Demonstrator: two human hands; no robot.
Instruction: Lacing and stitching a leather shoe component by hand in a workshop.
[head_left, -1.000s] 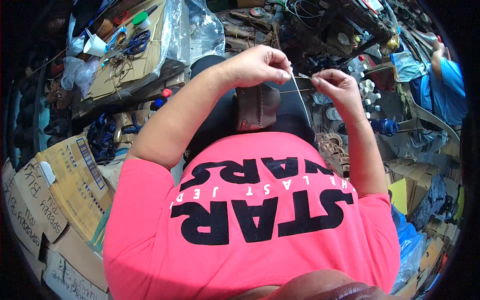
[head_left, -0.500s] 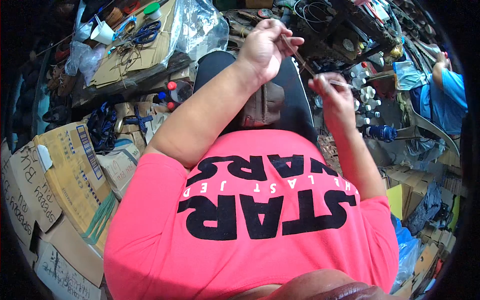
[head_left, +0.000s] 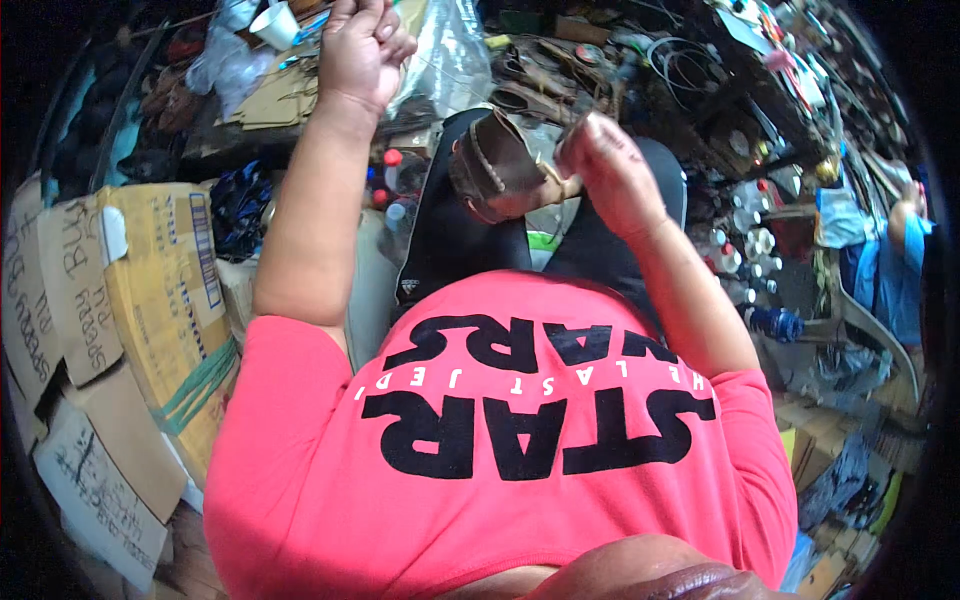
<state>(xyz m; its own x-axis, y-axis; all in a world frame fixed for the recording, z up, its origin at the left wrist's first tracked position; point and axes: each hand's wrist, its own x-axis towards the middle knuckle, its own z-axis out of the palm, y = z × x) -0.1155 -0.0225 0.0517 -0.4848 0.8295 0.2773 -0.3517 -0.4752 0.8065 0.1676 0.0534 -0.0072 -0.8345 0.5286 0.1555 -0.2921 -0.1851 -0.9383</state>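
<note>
A brown leather shoe (head_left: 497,160) with a pale stitched edge rests tilted over my lap, between my dark-trousered thighs. My right hand (head_left: 612,170) is closed in a fist just right of it, close to its end; motion smears the fingers, and what they hold cannot be made out. Far up and to the left, my left hand (head_left: 365,55) is raised away from the shoe with its fingers curled closed. Anything pinched in it is too thin or hidden to name. A bit of bright green (head_left: 543,240) shows on my lap below the shoe.
Cardboard boxes (head_left: 160,290) are stacked at my left. Bottles with red caps (head_left: 398,170) stand beside my left leg, and several white-capped bottles (head_left: 755,245) at my right. A white cup (head_left: 275,25) and cardboard sheets lie far left. Another person's blue clothing (head_left: 900,270) shows far right.
My left hand has swung up and left, away from my right hand. My right hand has moved left toward the shoe. The shoe now sits higher and tilted, and the view has shifted slightly.
</note>
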